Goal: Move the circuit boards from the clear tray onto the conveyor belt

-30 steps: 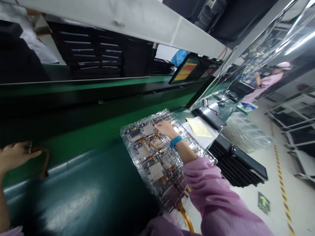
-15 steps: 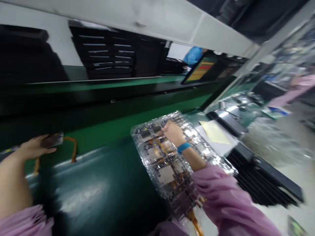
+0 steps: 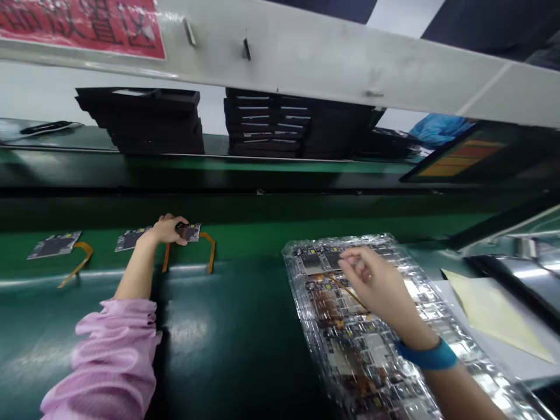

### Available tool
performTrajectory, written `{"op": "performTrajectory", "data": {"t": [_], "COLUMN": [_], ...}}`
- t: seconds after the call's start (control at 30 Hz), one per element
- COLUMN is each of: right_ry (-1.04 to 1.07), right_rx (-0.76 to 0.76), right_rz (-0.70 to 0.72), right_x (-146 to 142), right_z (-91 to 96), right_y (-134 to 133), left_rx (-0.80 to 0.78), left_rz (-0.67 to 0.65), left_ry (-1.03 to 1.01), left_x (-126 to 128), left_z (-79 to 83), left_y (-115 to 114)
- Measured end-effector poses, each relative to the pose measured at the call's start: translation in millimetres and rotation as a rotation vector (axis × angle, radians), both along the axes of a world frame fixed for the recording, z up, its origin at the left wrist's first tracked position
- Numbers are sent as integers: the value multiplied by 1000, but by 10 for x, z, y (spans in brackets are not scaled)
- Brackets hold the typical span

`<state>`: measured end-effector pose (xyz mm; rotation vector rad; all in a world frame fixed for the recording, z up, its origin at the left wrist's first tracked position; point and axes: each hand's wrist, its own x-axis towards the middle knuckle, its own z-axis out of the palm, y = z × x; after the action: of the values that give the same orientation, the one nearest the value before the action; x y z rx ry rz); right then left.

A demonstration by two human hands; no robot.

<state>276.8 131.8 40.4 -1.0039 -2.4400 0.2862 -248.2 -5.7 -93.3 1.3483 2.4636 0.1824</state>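
My left hand [image 3: 168, 228] is closed on a small circuit board [image 3: 191, 233] at the back of the green bench. An orange ribbon cable [image 3: 212, 248] hangs from that board's right end. Two more boards are left of it: one [image 3: 130, 238] partly behind my wrist, and another [image 3: 55, 245] farther left with its own orange cable. Over a clear plastic tray [image 3: 301, 326] filled with several circuit boards, my right hand [image 3: 374, 283] has its fingers curled in a pinch. Its fingertips are at the edge of a board [image 3: 331, 260] in the back row; whether they grip it is hidden.
Stacked black trays [image 3: 144, 119] stand on the shelf behind, beside more black stacks [image 3: 269, 122]. A tilted screen [image 3: 459, 154] is at the back right. Yellow paper [image 3: 494, 315] lies right of the clear tray. A white beam [image 3: 306, 55] crosses overhead.
The view has swung left, bringing more of the bench's left side into sight. My left hand still holds its board. My right hand stays over the tray's back rows, fingers now more visible.
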Motion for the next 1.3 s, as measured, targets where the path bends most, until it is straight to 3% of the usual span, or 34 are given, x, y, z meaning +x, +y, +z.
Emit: {"op": "performTrajectory", "data": {"t": [0.1,0.23,0.3,0.43,0.53,0.63,0.8,0.87,0.93,1.03,1.13,1.3], "right_ry": [27,98,143,264,366,420,412,391,345,223,71,-14], "right_rx": [73,70,52,85,123,128,-77,-145,-176,-224,-333,-397], "right_rz": [151,240,242,166,103,58,-15,-95,-197,-389,-581,-659], "right_x": [-117,-257,-339,-473,-453,-312,117,359,618,928,1027,885], "right_z": [158,263,262,209,202,248,389,425,405,226,-88,-522], "right_y": [-339,-656,-736,-741,-697,-692,-539,-306,19,540,924,1184], "left_rx": [17,110,277,660,782,808,885,893,835,665,539,450], "left_rz": [14,-33,-74,-226,-343,-405,-458,-510,-614,-769,-812,-832], "left_ry": [-17,-75,-121,-360,-561,-693,-824,-820,-677,-369,-229,-147], "left_x": [58,404,780,1795,2450,2871,3310,3429,3507,3577,3630,3668], "left_z": [129,518,766,1181,1342,1396,1298,1183,1026,737,467,270], "left_y": [0,9,22,-2,-40,3,267,384,493,647,782,878]}}
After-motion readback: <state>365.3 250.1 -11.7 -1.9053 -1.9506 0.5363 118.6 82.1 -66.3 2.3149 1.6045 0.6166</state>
